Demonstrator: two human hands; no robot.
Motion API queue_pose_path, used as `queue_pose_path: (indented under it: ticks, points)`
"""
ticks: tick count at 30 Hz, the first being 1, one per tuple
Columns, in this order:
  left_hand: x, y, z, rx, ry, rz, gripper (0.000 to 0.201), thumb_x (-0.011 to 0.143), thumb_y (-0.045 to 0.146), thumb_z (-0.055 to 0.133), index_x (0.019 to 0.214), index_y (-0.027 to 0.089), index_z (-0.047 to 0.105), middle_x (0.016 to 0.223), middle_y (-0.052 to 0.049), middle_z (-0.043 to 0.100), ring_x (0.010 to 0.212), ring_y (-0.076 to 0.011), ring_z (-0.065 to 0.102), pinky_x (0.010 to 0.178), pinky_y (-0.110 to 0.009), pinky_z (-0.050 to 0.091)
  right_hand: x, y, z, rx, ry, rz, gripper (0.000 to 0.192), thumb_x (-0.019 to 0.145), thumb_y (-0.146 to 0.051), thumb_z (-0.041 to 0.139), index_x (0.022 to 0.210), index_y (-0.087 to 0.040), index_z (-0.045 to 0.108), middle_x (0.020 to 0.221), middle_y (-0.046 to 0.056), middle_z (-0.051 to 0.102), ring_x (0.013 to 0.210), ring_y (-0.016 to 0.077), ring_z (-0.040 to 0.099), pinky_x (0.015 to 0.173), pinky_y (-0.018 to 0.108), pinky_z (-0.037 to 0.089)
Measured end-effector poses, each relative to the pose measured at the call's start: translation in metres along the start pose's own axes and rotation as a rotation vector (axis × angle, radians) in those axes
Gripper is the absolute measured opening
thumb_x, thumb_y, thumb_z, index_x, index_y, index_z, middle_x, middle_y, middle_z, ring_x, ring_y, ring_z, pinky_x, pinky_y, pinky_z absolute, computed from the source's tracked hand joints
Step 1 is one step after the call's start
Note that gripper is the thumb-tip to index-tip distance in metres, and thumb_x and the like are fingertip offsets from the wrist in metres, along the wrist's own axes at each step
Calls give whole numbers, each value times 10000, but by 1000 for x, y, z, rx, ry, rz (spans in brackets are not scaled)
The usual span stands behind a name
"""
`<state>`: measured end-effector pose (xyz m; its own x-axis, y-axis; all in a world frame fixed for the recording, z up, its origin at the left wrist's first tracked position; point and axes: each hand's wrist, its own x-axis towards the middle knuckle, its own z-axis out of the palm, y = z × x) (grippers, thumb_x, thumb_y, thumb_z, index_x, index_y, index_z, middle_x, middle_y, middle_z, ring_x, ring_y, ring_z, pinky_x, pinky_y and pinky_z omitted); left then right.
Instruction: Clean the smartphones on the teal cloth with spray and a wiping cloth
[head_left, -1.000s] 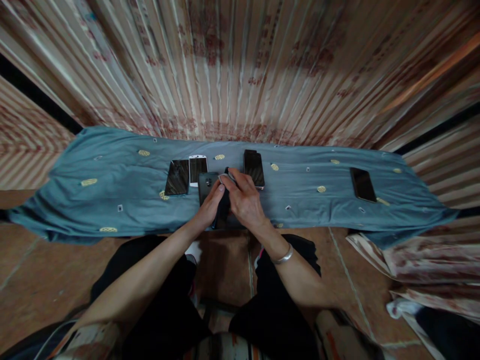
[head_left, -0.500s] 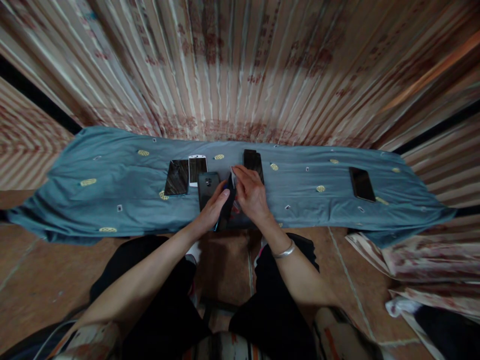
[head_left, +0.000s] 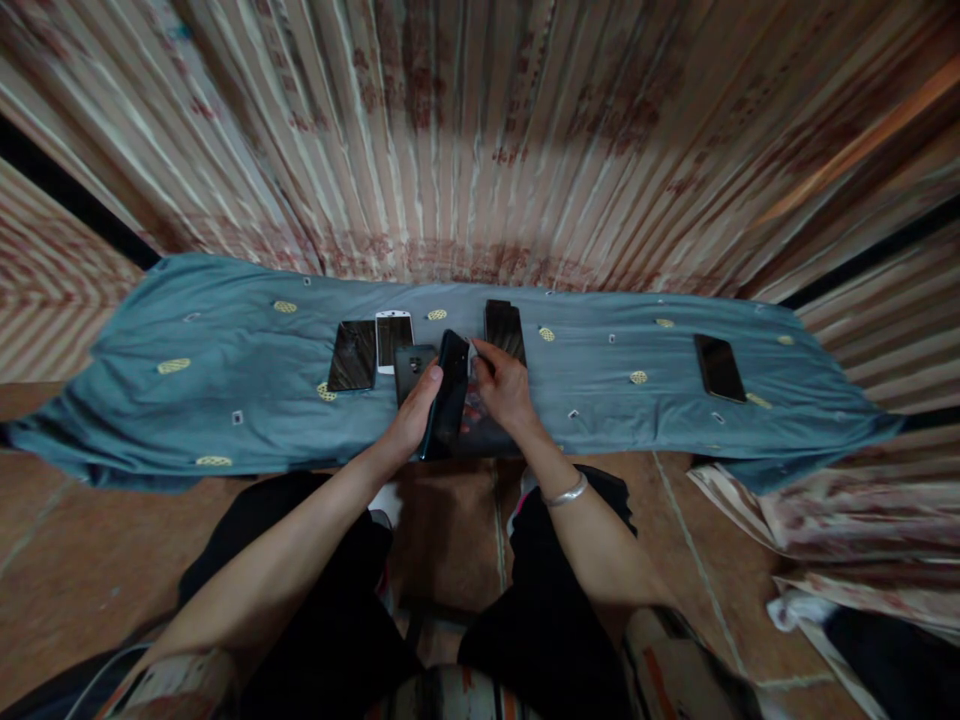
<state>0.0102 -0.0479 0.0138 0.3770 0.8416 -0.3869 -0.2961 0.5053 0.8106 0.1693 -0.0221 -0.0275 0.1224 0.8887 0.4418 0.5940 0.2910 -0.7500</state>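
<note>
A black slab-shaped smartphone (head_left: 448, 392) is held tilted on its long edge above the near middle of a blue-grey patterned cloth (head_left: 187, 380) spread over a low surface. The left hand (head_left: 409, 425) is curled around the phone's left side, with the thumb (head_left: 429, 378) pressed against its upper left edge; a firm grip is indicated. The right hand (head_left: 506, 392) is set against the phone's right side, its fingers bent and partly closed near the upper right corner. Something small and pale shows at those fingertips, but it cannot be made out, nor can it be told whether the right hand grasps the phone or only touches it. A silver metal bangle (head_left: 566, 491) is worn on the right wrist.

Just left of the held phone, a dark phone lying camera side up (head_left: 409, 365) is seen on the cloth, touched or nearly touched by the left hand. Further left, a white-framed phone (head_left: 394, 338) and a glossy black phone (head_left: 353, 355) are laid side by side. A black phone (head_left: 504, 328) lies just behind the right hand. Another black phone (head_left: 718, 367) is placed well apart, toward the right end.
</note>
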Motion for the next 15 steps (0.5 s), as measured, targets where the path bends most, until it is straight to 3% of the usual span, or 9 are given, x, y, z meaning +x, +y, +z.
queue_pose_path:
  ticks: [5, 8, 11, 15]
  points:
    - [0, 6, 0, -48, -30, -109, 633, 990, 606, 392, 1297, 125, 667, 819, -121, 786, 626, -217, 743, 579, -295, 598, 6, 0, 4, 430, -15, 288, 244, 862, -294, 600, 1016, -197, 761, 748, -20, 708, 643, 147, 623, 641, 267, 534]
    - [1, 8, 3, -69, -10, -113, 662, 1019, 578, 301, 1260, 91, 679, 817, -137, 783, 676, -232, 756, 609, -310, 609, 7, -2, 7, 653, -22, 409, 219, 810, -315, 653, 957, -195, 763, 655, -46, 647, 538, 111, 532, 521, 227, 457]
    - [1, 8, 5, -86, 35, -129, 630, 1027, 552, 303, 1262, 98, 672, 814, -133, 785, 706, -244, 765, 601, -311, 612, 6, -5, 8, 741, -1, 444, 210, 770, -283, 677, 938, -190, 762, 665, -50, 663, 541, 96, 532, 511, 209, 435]
    - [2, 6, 5, -139, 44, -86, 552, 985, 566, 457, 1291, 152, 654, 878, -111, 796, 752, -244, 773, 618, -307, 622, 7, -4, 10, 730, 57, 415, 181, 760, -253, 680, 909, -197, 766, 729, -43, 704, 619, 97, 590, 589, 210, 477]
